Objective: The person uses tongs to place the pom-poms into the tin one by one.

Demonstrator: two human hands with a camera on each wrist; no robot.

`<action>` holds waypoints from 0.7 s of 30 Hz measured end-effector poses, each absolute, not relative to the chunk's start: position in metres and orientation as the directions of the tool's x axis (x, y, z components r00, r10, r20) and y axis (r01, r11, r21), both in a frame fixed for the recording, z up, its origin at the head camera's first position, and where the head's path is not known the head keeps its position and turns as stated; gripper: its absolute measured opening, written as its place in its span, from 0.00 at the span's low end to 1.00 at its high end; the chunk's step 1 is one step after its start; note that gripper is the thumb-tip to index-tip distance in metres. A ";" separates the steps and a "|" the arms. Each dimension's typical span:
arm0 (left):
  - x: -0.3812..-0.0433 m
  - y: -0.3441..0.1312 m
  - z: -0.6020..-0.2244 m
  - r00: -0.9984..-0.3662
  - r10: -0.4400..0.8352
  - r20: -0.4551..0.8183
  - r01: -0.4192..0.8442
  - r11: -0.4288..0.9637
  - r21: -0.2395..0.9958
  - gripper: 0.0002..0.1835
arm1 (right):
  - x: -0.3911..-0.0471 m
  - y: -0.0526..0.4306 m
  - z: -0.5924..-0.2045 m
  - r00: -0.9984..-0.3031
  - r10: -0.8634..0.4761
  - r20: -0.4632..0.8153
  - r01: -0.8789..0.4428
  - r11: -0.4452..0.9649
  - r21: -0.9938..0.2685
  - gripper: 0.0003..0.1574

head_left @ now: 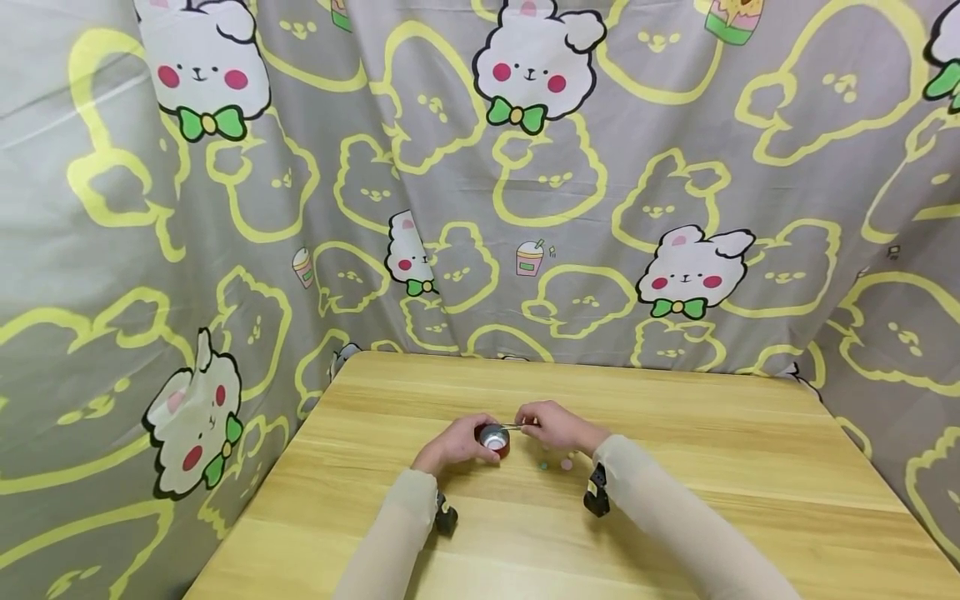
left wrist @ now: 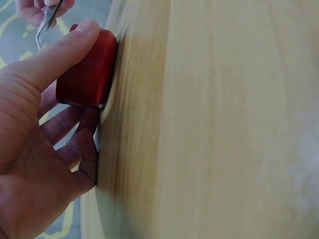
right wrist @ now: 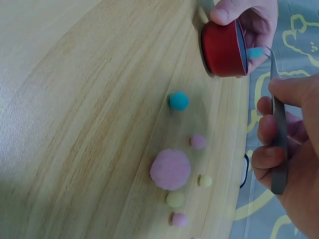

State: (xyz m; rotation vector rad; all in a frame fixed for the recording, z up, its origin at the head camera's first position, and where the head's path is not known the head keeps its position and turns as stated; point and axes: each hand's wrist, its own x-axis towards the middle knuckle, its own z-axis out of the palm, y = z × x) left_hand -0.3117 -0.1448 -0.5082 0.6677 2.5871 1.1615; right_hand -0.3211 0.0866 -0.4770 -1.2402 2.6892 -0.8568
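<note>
Left hand [head_left: 461,442] gripping red tin [right wrist: 223,52] on tabletop [head_left: 750,450]; right hand [head_left: 553,425] pinching tweezers [right wrist: 279,144], tips holding 1 blue pom-pom [right wrist: 255,52] at tin's rim. Loose pom-poms [right wrist: 170,169] lying below right grip; wood running beyond grips to far edge [head_left: 570,364].

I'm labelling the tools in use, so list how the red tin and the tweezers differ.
The red tin is short and round; the tweezers are long and thin. The tin's outer wall is red, the tweezers silvery grey. The left hand grips the tin, the right hand the tweezers. Both look metallic.
</note>
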 end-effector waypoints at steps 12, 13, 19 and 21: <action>-0.312 -0.143 -0.513 -0.861 0.509 -0.013 0.326 0.570 0.754 0.26 | -0.319 0.093 -0.477 -0.686 -0.709 0.163 -0.671 0.530 -0.519 0.07; -0.312 -0.143 -0.513 -0.861 0.509 -0.013 0.326 0.571 0.753 0.26 | -0.319 0.094 -0.477 -0.683 -0.711 0.167 -0.673 0.524 -0.522 0.07; -0.312 -0.145 -0.511 -0.856 0.517 -0.008 0.334 0.565 0.754 0.26 | -0.321 0.103 -0.473 -0.676 -0.714 0.182 -0.682 0.513 -0.521 0.08; -0.312 -0.145 -0.511 -0.856 0.517 -0.008 0.336 0.569 0.751 0.26 | -0.321 0.106 -0.473 -0.674 -0.715 0.186 -0.688 0.515 -0.512 0.08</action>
